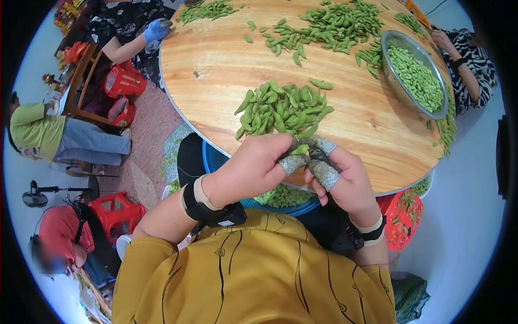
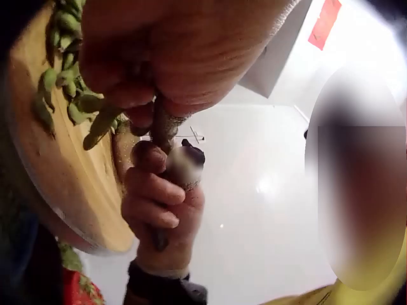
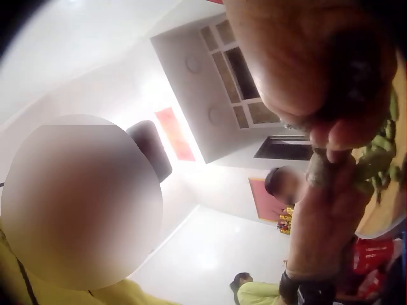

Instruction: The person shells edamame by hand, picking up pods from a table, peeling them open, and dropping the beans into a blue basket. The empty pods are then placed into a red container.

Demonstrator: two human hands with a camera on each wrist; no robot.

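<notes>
Tabletop (image 1: 226, 65): bright, edge bowed.
Wall (image 2: 254, 203): glare, 1 o'clock, left wrist view.
Right hand (image 3: 305, 63): shadowed, soft, right wrist view.

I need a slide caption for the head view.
Left hand and right hand, some fingers wrapped, hold a green pod near more pods on a wooden table.

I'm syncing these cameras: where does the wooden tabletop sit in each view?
Head: the wooden tabletop spans the upper middle and right.
Left wrist: down the left side, its edge curving toward the lower middle.
Right wrist: a strip at the right edge.
Shared landmark: green pods lying on it.
</notes>
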